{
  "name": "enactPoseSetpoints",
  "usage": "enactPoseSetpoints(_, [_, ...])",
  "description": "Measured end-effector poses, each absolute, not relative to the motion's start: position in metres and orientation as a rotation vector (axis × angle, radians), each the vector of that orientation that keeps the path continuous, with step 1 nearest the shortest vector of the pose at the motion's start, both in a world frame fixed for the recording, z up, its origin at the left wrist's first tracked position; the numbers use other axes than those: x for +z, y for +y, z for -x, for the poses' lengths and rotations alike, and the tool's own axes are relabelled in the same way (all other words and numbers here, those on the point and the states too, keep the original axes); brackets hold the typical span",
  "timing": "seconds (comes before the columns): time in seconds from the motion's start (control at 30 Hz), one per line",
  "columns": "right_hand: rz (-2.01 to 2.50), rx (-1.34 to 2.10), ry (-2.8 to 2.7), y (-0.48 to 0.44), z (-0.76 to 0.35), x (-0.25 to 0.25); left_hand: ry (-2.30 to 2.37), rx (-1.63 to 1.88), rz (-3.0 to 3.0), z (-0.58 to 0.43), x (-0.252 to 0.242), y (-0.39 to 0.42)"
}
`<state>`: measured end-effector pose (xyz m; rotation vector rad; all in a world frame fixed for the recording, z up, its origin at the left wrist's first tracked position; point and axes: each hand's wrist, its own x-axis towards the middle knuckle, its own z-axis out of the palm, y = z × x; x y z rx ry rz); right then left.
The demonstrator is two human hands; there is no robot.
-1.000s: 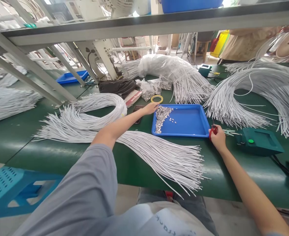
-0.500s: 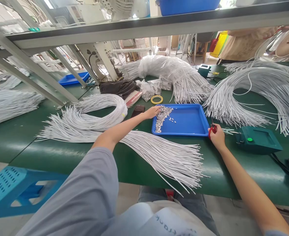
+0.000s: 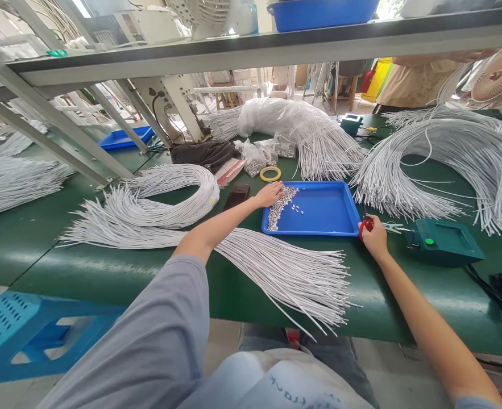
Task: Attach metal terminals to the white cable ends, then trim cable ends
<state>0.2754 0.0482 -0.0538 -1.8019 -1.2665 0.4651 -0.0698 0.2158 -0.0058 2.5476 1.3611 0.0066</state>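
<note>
My left hand (image 3: pixel 270 195) rests at the left end of a blue tray (image 3: pixel 327 210), fingers stretched over a heap of small silvery metal pieces (image 3: pixel 279 210). A few loose pieces lie just right of the heap. At the tray's lower right corner, my right hand (image 3: pixel 375 237) is closed around a red-handled tool (image 3: pixel 365 226) that looks like scissors, its dark tip pointing up. In front of the tray a bundle of white cables (image 3: pixel 289 272) spreads across the green table, with a coiled bundle (image 3: pixel 174 193) to its left.
Right of my right hand sits a green device (image 3: pixel 447 241) with a green button. Large cable coils (image 3: pixel 451 142) lie behind it. Beyond the tray are yellow tape (image 3: pixel 270 174), bagged metal pieces (image 3: pixel 257 159) and plastic-wrapped cables (image 3: pixel 285 116). A shelf beam (image 3: pixel 251 54) crosses overhead.
My left hand has shifted slightly right and its fingers have spread flatter over the metal pieces. My right hand stays at the tray's corner with the red-handled tool. The view has turned slightly.
</note>
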Motion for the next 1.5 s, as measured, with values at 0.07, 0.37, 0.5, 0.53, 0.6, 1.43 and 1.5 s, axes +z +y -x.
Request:
enactPoseSetpoints(0.07, [1.796,0.468,-1.266,0.048,-0.275,-0.054,1.36,-0.025,-2.541,0.068,-0.005,0.213])
enactPoseSetpoints(0.37, [1.785,0.471,-1.258,0.049,-0.275,-0.055,1.294,-0.074,-2.53,0.059,-0.007,0.203])
enactPoseSetpoints(0.5, [1.794,0.467,-1.255,0.049,-0.275,-0.055,1.345,0.03,-2.507,0.064,-0.01,0.203])
enactPoseSetpoints(0.53, [1.796,0.467,-1.254,0.049,-0.275,-0.055,1.388,0.067,-2.488,0.065,-0.011,0.205])
enactPoseSetpoints(0.6, [1.8,0.468,-1.253,0.049,-0.275,-0.055,1.491,0.138,-2.434,0.067,-0.014,0.208])
enactPoseSetpoints(1.43, [1.899,0.452,-1.221,0.045,-0.277,-0.047,1.475,-0.179,-2.463,0.21,0.008,0.122])
enactPoseSetpoints(1.5, [1.896,0.452,-1.223,0.045,-0.277,-0.046,1.445,-0.188,-2.492,0.207,0.009,0.119])
